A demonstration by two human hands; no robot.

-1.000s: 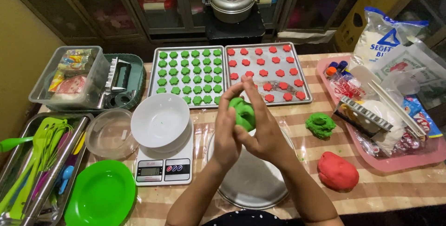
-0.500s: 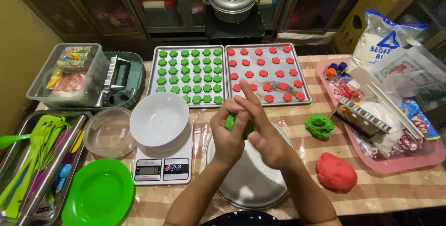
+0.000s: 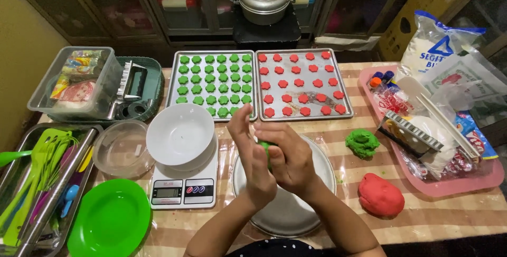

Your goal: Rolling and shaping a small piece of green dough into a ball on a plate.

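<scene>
Both hands meet palm to palm above a round metal tray (image 3: pixel 311 209), with a small piece of green dough (image 3: pixel 262 147) pressed between them; only a sliver of it shows at the gap. Left hand (image 3: pixel 247 156) stands nearly flat, fingers straight and pointing up, cupping the dough from its side. Right hand (image 3: pixel 289 158) is curled over, fingers bent around the piece. Step in hand, by my reading: rolling or shaping one portion of green dough between the palms. Beyond the fingertips sit two baking sheets, one of green cut shapes (image 3: pixel 214 85) and one of red cut shapes (image 3: pixel 301 84). To the right of the right hand lie a green dough lump (image 3: pixel 362 142) and a red dough lump (image 3: pixel 380 194). Just left of the left hand, a white bowl (image 3: pixel 180 134) rests on a kitchen scale (image 3: pixel 184 189). The next move likely calls for even, light pressure so the piece stays round and does not stick.
</scene>
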